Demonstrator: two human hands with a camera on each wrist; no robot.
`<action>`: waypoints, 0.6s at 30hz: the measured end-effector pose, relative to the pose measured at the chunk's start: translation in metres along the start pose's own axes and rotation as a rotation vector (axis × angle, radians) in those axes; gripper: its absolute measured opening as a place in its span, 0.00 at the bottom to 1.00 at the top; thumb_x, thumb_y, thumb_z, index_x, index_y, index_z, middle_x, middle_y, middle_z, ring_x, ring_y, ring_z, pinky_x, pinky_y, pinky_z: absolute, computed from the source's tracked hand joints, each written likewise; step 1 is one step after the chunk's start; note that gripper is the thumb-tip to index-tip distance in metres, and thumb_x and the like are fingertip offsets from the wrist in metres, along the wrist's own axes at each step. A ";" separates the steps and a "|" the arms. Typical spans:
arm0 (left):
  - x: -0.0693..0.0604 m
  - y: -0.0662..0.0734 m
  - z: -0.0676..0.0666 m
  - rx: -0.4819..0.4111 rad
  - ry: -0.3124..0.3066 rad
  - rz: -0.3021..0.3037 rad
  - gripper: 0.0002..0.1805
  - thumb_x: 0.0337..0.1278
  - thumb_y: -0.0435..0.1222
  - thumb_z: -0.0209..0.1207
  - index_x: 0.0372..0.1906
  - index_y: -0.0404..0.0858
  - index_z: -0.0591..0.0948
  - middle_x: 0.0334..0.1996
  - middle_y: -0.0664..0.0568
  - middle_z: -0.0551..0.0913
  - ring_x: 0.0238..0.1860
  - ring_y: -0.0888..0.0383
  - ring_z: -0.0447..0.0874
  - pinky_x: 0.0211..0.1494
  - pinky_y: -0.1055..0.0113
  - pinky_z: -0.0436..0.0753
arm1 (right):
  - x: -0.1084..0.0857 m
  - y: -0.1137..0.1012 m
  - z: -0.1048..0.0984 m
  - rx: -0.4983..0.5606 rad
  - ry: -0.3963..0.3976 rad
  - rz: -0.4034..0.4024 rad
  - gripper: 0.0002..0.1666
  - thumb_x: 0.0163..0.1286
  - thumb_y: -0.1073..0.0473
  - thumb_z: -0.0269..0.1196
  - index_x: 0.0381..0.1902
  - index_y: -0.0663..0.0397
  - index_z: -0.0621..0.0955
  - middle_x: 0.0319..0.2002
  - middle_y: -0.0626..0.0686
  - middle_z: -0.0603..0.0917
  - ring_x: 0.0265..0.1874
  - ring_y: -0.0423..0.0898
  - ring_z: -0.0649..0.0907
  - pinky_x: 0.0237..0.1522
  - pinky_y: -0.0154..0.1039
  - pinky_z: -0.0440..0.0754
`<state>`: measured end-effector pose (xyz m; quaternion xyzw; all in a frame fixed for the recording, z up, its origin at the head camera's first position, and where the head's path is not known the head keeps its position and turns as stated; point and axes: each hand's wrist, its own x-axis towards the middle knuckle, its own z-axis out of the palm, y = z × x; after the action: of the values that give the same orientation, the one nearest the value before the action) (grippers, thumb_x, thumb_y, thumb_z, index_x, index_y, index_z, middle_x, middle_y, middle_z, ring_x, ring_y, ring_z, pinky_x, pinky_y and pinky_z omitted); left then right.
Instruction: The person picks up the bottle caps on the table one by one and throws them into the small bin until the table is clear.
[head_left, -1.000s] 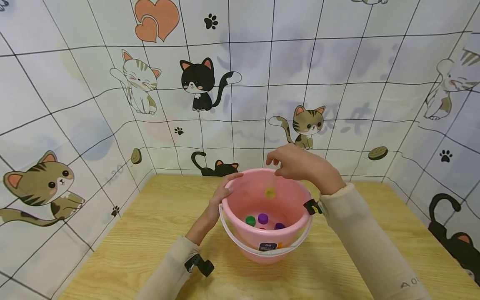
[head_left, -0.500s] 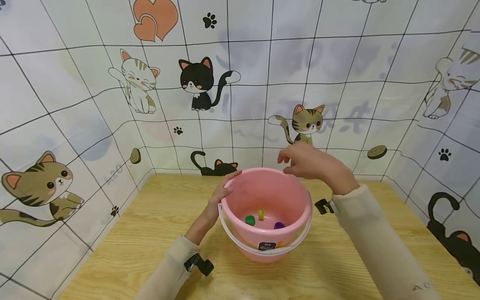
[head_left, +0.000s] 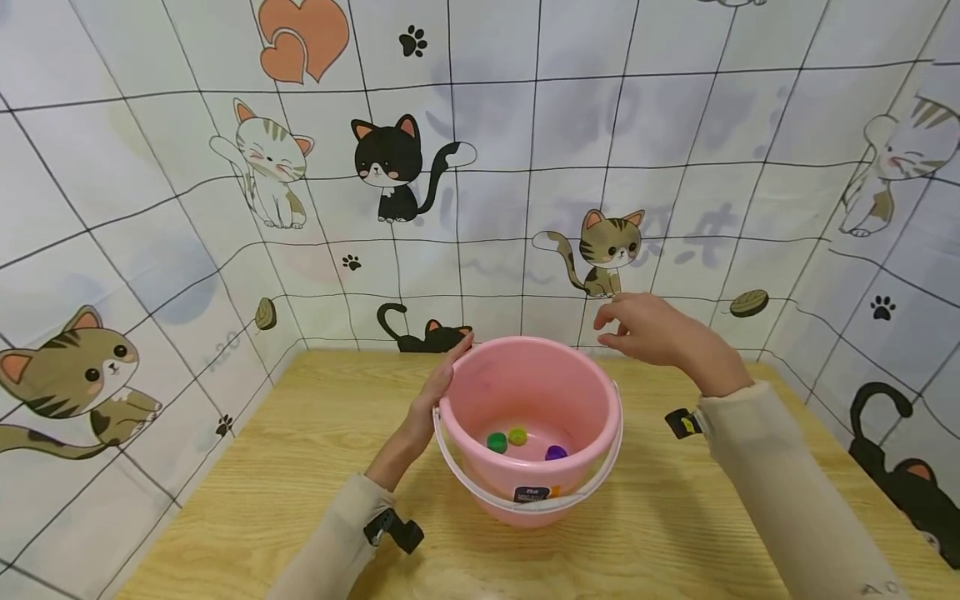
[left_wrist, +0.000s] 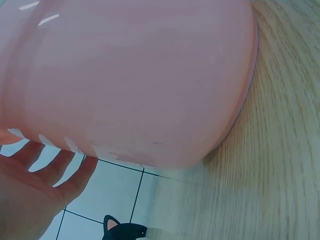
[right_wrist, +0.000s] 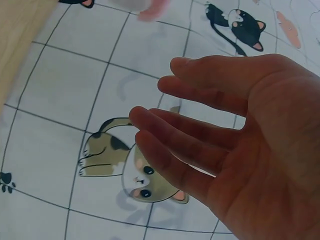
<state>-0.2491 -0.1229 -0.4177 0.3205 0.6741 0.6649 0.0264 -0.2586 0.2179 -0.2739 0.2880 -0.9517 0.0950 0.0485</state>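
Observation:
A pink bucket (head_left: 525, 492) with a white handle (head_left: 558, 502) stands upright on the wooden table. Inside, on its bottom, lie a green cap-like piece (head_left: 497, 442), a yellow one (head_left: 517, 436) and a purple one (head_left: 556, 452). My left hand (head_left: 427, 408) rests along the bucket's outer left side. In the left wrist view, the fingers (left_wrist: 75, 182) of that hand touch the pink wall, extended rather than curled. Off the bucket's right rim, my right hand (head_left: 652, 329) hovers in the air. Its fingers (right_wrist: 175, 162) are relaxed and hold nothing.
Wooden tabletop (head_left: 300, 467) lies on both sides of the bucket. Behind and at the sides rise white gridded walls (head_left: 495, 125) printed with cats. Each sleeve carries a small black device, such as the left wrist camera (head_left: 395, 529).
A yellow piece fell into the bucket and now lies on the bottom. My right hand moved right, away from the rim. The left fingers shifted slightly along the bucket's side.

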 end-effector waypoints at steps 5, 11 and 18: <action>0.000 -0.004 -0.004 0.001 0.010 0.022 0.33 0.79 0.57 0.23 0.84 0.60 0.47 0.85 0.53 0.44 0.85 0.47 0.43 0.81 0.35 0.49 | -0.009 0.018 0.011 0.010 -0.010 0.026 0.11 0.72 0.61 0.65 0.49 0.58 0.86 0.45 0.57 0.86 0.39 0.50 0.87 0.46 0.52 0.86; -0.007 -0.017 -0.026 0.065 0.081 -0.032 0.33 0.78 0.58 0.25 0.83 0.64 0.48 0.80 0.42 0.63 0.80 0.39 0.59 0.74 0.29 0.61 | -0.016 0.039 0.016 0.054 -0.004 0.051 0.13 0.74 0.59 0.63 0.51 0.59 0.85 0.47 0.57 0.88 0.42 0.52 0.87 0.46 0.53 0.86; 0.000 -0.029 -0.080 0.294 0.176 -0.141 0.36 0.78 0.60 0.33 0.83 0.66 0.38 0.84 0.42 0.51 0.81 0.34 0.53 0.76 0.27 0.56 | -0.019 0.068 0.019 0.125 0.031 0.123 0.26 0.81 0.48 0.55 0.63 0.62 0.79 0.60 0.67 0.81 0.54 0.62 0.84 0.54 0.62 0.82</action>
<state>-0.2976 -0.1901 -0.4346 0.2134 0.7845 0.5813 -0.0332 -0.2810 0.2796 -0.3053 0.2297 -0.9589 0.1616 0.0393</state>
